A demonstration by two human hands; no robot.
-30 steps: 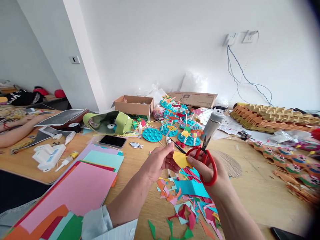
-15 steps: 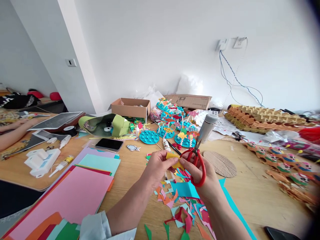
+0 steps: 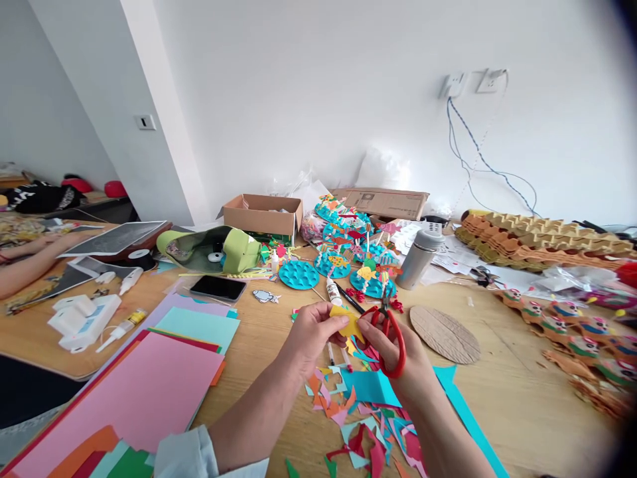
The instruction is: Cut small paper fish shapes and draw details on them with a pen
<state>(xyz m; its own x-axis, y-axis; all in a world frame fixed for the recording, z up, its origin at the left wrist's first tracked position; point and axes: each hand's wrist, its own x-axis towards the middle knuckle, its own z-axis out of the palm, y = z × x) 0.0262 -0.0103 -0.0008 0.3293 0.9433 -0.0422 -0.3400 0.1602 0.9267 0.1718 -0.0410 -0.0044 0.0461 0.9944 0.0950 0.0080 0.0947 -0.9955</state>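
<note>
Room: white wall point(image 3: 298, 99) behind a long wooden table point(image 3: 512, 411), two wall sockets point(image 3: 490, 81) above its far right corner.
Left hand point(image 3: 313, 332): thumb and fingers closed in a pinch on a yellow paper piece point(image 3: 349, 321).
Right hand point(image 3: 393, 352): fingers closed through the loops of red-handled scissors point(image 3: 398, 352); blades point up, away from the person, and look shut.
Paper's place: between both hands, above the middle of the table's near half, clear of the table surface.
Long axis: roughly side to side, its right end dipping toward the right hand.
Nearer hand: left, holding the paper; the right hand lies just beside it, and the blades stand just right of it, not on it.
Under the hands: paper scraps point(image 3: 358, 425) and a turquoise sheet point(image 3: 371, 388).
Beyond the grip: white glue bottle point(image 3: 334, 292), oval corrugated cardboard point(image 3: 444, 335), steel flask point(image 3: 418, 265).
Table's far edge: turquoise foam discs point(image 3: 298, 274) and a cardboard box point(image 3: 262, 212).
Table's left side: pink card sheet point(image 3: 149, 378), black phone point(image 3: 217, 288), a co-worker's forearm point(image 3: 30, 265).
</note>
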